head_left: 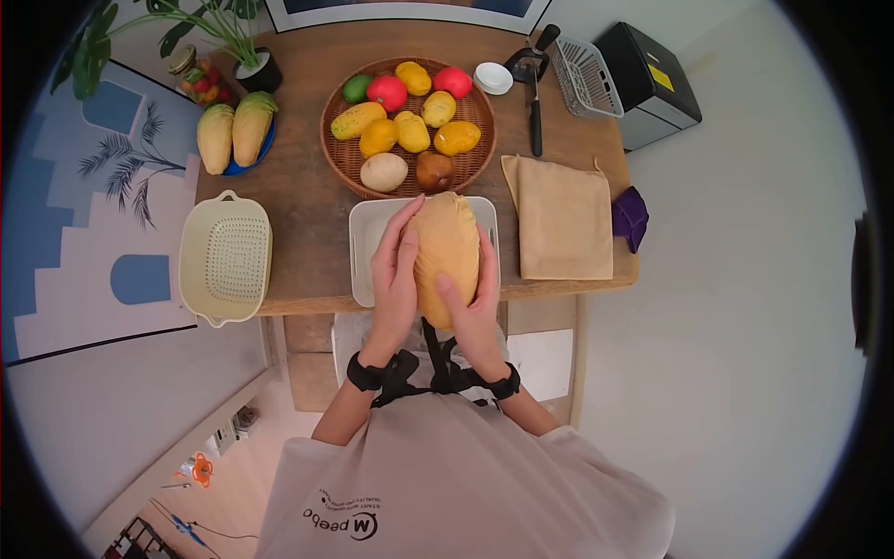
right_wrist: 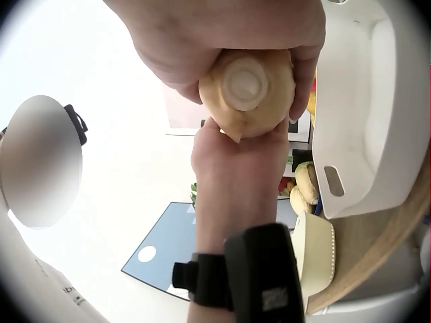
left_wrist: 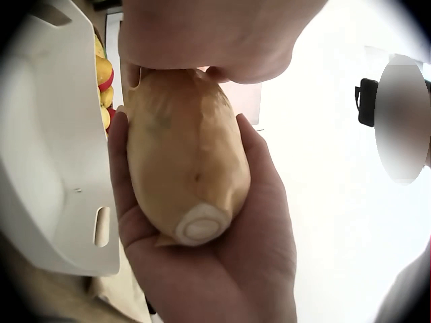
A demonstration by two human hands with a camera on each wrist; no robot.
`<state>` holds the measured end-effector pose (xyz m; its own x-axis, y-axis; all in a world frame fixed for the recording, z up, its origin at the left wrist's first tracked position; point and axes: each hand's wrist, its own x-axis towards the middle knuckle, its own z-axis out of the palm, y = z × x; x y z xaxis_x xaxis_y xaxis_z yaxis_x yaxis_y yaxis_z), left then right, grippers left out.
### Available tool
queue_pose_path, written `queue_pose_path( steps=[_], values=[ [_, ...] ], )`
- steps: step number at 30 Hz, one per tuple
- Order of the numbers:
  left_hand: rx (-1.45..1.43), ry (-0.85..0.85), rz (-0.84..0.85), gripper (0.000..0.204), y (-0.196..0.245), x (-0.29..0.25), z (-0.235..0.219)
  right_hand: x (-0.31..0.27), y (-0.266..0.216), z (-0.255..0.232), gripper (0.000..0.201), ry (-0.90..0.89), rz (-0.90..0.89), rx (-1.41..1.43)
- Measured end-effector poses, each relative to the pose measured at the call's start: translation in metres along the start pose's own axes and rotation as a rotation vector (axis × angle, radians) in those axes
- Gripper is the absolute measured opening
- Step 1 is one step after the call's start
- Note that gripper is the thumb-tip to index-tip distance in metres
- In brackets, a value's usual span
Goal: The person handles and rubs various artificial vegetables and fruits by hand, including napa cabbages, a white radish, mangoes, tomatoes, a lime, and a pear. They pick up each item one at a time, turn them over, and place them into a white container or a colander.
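A pale yellow napa cabbage [head_left: 445,252] is held lengthwise over the table's front edge, in front of my body. My left hand [head_left: 395,284] grips its left side, and my right hand [head_left: 477,321] holds the right side with the thumb across the leaves. The left wrist view shows the cabbage [left_wrist: 185,148] lying in my left hand [left_wrist: 222,276], its round white stem end toward the palm. That stem end also faces the camera in the right wrist view, below my right hand [right_wrist: 229,27]. Behind and partly under the cabbage stands a white plastic bin [head_left: 363,228].
A wicker basket [head_left: 328,140] of fruit stands behind the bin. At left are a cream colander [head_left: 226,265] and two napa cabbages [head_left: 233,135] on a blue plate. To the right lie a folded tan cloth [head_left: 565,219], a purple cloth [head_left: 630,219] and a black-handled knife [head_left: 535,126].
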<state>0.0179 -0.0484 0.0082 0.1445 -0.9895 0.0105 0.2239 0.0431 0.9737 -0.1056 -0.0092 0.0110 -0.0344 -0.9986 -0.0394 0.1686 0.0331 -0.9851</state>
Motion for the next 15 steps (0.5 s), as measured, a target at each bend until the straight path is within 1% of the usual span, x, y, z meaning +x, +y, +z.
queue_pose_path(
  steps=[2, 5, 8, 11, 14, 15],
  values=[
    [-0.058, 0.007, -0.078, 0.043, 0.002, 0.004, -0.004, -0.009, 0.004, 0.004, 0.092, -0.028, -0.058, -0.076],
    [-0.044, -0.061, -0.121, 0.044, -0.001, 0.012, -0.021, -0.007, 0.002, -0.010, 0.097, -0.154, -0.093, -0.156],
    [0.094, -0.094, -0.030, 0.044, 0.011, 0.010, -0.023, 0.003, 0.000, -0.011, 0.098, 0.005, -0.065, -0.114],
    [0.007, -0.099, -0.096, 0.045, 0.012, 0.012, -0.022, 0.000, 0.000, -0.020, 0.097, -0.167, -0.199, -0.344],
    [-0.020, -0.134, -0.107, 0.045, 0.013, 0.016, -0.024, 0.008, -0.009, -0.026, 0.092, -0.224, -0.302, -0.484],
    [0.000, -0.141, -0.098, 0.045, 0.013, 0.016, -0.024, 0.010, -0.010, -0.027, 0.091, -0.208, -0.345, -0.550]
  ],
)
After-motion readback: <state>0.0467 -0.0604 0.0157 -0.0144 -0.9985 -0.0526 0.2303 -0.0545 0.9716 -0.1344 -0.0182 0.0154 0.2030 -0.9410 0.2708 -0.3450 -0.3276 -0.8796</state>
